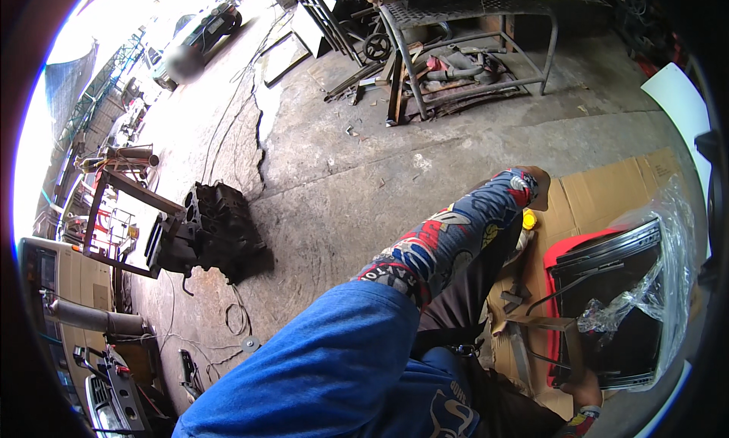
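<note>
My left arm, in a patterned sleeve, reaches out to the upper right. At its end my left hand bends down, its fingers hidden from view. A small round yellow thing shows just below it. At the lower right my right hand is closed round the lower end of a brown angled bar. The bar stands over the edge of a dark panel with metal rails and a red border. Crumpled clear plastic covers part of the panel.
Flattened cardboard lies under the panel. An engine block sits on the concrete floor to the left, beside a rusty metal frame. A metal stand with scrap under it is at the back. Cables lie on the floor.
</note>
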The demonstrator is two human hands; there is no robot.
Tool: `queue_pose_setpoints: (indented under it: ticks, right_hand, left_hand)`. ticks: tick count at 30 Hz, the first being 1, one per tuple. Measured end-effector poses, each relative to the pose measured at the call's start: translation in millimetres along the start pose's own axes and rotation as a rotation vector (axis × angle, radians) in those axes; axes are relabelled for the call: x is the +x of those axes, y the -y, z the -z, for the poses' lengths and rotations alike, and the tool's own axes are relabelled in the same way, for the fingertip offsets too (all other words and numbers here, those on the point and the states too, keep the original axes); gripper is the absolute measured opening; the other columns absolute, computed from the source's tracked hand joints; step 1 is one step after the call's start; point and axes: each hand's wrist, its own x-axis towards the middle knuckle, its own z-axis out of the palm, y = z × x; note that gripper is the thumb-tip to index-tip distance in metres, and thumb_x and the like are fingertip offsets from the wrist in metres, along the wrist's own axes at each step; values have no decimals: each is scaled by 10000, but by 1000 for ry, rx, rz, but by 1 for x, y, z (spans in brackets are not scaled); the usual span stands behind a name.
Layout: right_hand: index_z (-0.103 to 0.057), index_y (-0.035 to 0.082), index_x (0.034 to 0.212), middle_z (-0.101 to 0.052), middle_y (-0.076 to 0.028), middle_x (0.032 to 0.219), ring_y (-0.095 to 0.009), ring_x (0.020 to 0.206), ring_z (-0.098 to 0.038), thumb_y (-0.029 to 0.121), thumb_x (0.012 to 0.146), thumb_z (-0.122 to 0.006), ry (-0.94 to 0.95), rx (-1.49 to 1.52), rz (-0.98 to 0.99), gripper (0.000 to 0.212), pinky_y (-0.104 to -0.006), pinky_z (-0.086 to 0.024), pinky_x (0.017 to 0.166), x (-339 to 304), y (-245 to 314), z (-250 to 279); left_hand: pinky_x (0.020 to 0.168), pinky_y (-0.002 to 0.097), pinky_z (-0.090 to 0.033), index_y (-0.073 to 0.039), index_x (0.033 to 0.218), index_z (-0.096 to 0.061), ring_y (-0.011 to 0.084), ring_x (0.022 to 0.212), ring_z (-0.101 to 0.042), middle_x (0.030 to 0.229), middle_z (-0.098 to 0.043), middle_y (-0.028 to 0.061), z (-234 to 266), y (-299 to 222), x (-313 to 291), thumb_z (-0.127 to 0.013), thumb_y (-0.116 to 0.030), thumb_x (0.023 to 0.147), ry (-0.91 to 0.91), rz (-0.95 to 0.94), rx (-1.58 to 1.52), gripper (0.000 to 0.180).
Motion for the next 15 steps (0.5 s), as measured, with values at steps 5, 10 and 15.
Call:
queue_pose_setpoints:
  ticks: [5, 10, 15]
  right_hand:
    - [-675, 12, 975, -693, -86, 856, -202, 782, -667, 47, 579, -796, -7, -167, -11, 416, -370, -528, 724, -4, 4, 4]
    - [-643, 10, 907, -624, -61, 774, -202, 706, -612, 82, 548, -791, -20, -97, 14, 394, -372, -505, 671, -3, 7, 1]
    - [-654, 1, 954, -643, -72, 807, -210, 736, -628, 59, 548, -784, 13, -53, 24, 431, -373, -512, 692, 0, 8, -1]
  left_hand:
    - [887, 433, -528, 4, 1044, -717, 376, 1038, -660, 1048, -698, 225, 0, -1, -1, -630, -411, 822, 12, 25, -11, 479]
    - [879, 437, -533, 20, 1044, -710, 379, 1034, -662, 1041, -696, 234, -2, -1, -2, -629, -415, 823, -34, 5, 2, 495]
    - [869, 437, -534, 29, 1039, -708, 379, 1029, -664, 1032, -697, 237, -1, -1, -4, -635, -427, 822, -8, 14, -35, 510]
